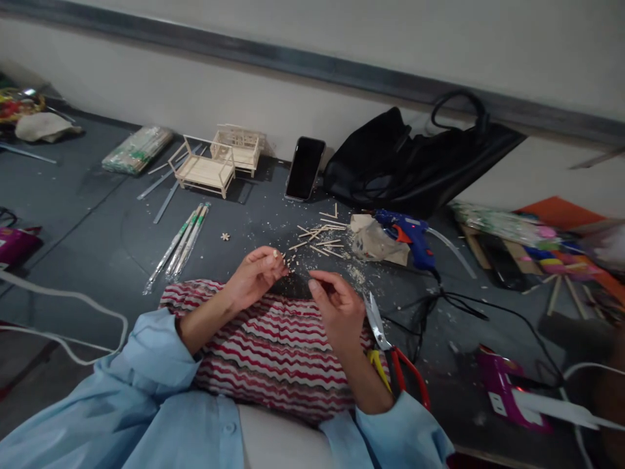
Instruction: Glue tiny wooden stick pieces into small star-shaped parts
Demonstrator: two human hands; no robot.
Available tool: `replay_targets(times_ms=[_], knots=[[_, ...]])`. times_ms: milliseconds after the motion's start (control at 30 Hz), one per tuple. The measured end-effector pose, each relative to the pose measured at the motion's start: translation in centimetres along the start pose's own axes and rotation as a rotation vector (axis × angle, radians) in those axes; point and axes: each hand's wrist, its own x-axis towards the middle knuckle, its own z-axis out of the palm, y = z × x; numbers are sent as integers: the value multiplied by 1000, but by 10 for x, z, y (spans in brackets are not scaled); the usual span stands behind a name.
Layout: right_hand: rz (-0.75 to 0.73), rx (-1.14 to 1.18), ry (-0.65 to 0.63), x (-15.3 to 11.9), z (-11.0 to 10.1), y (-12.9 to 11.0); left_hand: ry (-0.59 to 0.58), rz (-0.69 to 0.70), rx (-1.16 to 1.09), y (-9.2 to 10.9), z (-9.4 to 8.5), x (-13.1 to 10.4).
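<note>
My left hand (pixel 256 275) is closed in a pinch, a small pale wooden piece (pixel 275 253) at its fingertips. Across a short gap, my right hand (pixel 340 307) has thumb and forefinger drawn together; whatever they may hold is too small to make out. Just beyond the hands lie tiny cut wooden bits (pixel 291 262) and a loose heap of thin sticks (pixel 317 233). A small flower-shaped wooden piece (pixel 225 237) rests left of them. Beneath my forearms is a striped red and white cushion (pixel 273 355). Scissors with red handles (pixel 407 371) lie beside my right wrist.
Two miniature wooden furniture frames (pixel 205 170) stand at the back, left of a propped phone (pixel 305 168). A blue glue gun (pixel 407 234) trails a black cable on the right. Behind it slumps a black bag (pixel 390 163). Wrapped sticks (pixel 183 241) lie at left.
</note>
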Motion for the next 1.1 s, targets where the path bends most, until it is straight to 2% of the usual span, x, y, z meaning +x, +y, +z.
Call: replay_targets(times_ms=[100, 200, 333, 433, 533, 600, 700, 767, 800, 833, 900, 933, 967, 1033, 1100], knots=[[83, 29, 43, 1, -3, -2, 42, 41, 11, 2, -5, 4], [114, -21, 0, -5, -15, -14, 23, 69, 26, 2, -6, 4], [34, -222, -31, -7, -43, -36, 17, 32, -79, 3, -2, 1], [-13, -369, -27, 6, -58, -48, 46, -5, -187, 6, 0, 1], [-30, -489, -112, 17, -69, -49, 105, -5, -247, 10, -2, 3], [-30, -590, -144, 14, -81, -44, 137, 9, -267, 12, -3, 5], [41, -760, -123, -9, -107, -31, 146, 21, -305, 13, -4, 6], [87, -792, -102, -24, -126, -26, 139, 8, -324, 11, -4, 5], [78, -797, -26, -27, -133, -25, 137, -5, -325, 9, -3, 4], [57, -815, 106, -26, -139, -26, 136, -20, -322, 7, -3, 3], [18, -870, 378, -10, -147, -29, 121, -47, -315, 2, -2, 1], [8, -893, 477, 4, -149, -29, 110, -56, -310, 0, -2, 0], [13, -880, 514, 22, -150, -28, 98, -59, -305, -1, -3, 0], [117, -759, 437, 58, -149, -21, 87, -48, -296, -1, -4, 1], [320, -529, 263, 86, -145, -11, 96, -24, -295, 1, -5, 3]])
